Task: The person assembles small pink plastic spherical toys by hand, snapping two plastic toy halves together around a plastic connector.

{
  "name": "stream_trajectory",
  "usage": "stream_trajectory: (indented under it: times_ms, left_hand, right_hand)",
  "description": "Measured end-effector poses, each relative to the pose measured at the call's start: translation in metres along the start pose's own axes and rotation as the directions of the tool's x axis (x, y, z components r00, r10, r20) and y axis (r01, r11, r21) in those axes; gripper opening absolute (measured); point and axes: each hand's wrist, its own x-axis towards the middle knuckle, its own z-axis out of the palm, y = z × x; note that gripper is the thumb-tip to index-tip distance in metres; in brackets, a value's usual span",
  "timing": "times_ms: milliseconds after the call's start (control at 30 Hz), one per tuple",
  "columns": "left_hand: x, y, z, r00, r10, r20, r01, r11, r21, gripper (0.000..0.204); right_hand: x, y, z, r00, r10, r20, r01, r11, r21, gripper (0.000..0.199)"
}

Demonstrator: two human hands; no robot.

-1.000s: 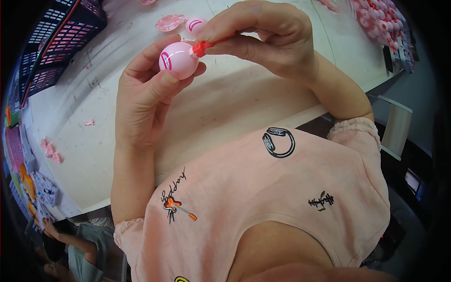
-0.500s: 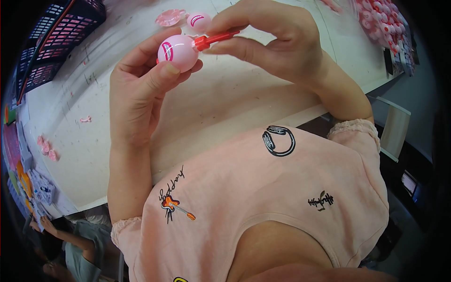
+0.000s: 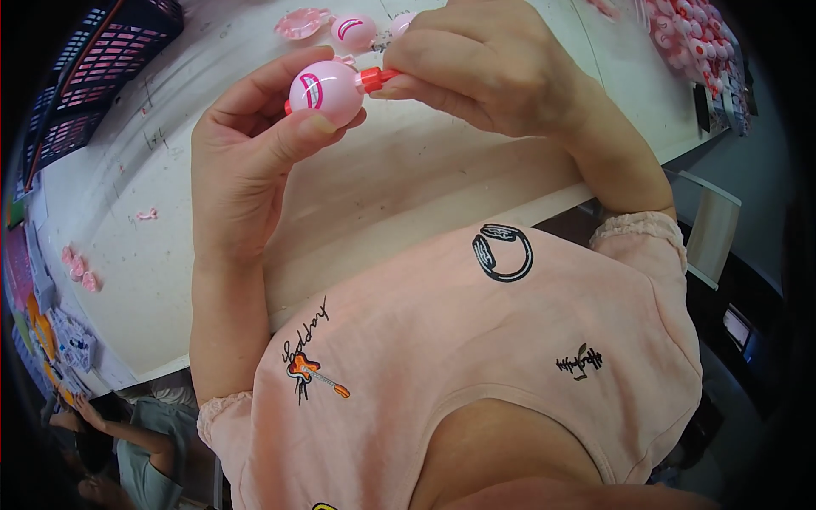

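Observation:
My left hand [image 3: 242, 157] is closed around a glossy pink ball [image 3: 330, 92] with a magenta mouth shape printed on it. A small red bit [image 3: 288, 108] shows at the ball's left side. My right hand [image 3: 484, 72] pinches a red plastic stick-like part [image 3: 371, 80] whose wider end meets a small stub on the ball's right side. The rest of that red part is hidden behind my right fingers. Just beyond my hands on the table lie another pink ball [image 3: 354, 32] with the same print and a pink ruffled piece [image 3: 302, 24].
A dark blue basket [image 3: 102, 64] stands at the far left. Small pink parts [image 3: 78, 268] and a bone-shaped piece [image 3: 148, 213] lie on the white table [image 3: 136, 323]. Many pink-and-red balls [image 3: 693, 42] are heaped far right. Another person [image 3: 153, 446] sits lower left.
My right fingers have curled further over the red part, covering most of its length. The ball has turned slightly in my left hand. One more pink ball now shows behind my right hand.

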Motion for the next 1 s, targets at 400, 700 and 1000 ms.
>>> stream_trajectory:
  times_ms: [400, 700, 1000]
  left_hand:
    - [-0.001, -0.001, -0.001, 0.999, 0.035, 0.004, -0.035, 0.999, 0.025, 0.043]
    - [-0.001, 0.000, -0.004, 0.994, -0.002, 0.111, 0.026, 0.977, -0.213, 0.046]
    - [-0.002, -0.002, 0.000, 0.993, -0.030, 0.118, 0.038, 0.997, -0.066, 0.058]
  right_hand:
    - [0.009, -0.023, -0.017, 0.769, 0.479, 0.423, -0.633, 0.663, 0.399, 0.015]
    - [0.015, -0.024, -0.011, 0.698, 0.691, 0.187, -0.596, 0.416, 0.687, 0.026]
    - [-0.006, -0.006, 0.010, 0.975, 0.206, -0.088, -0.147, 0.885, 0.442, 0.023]
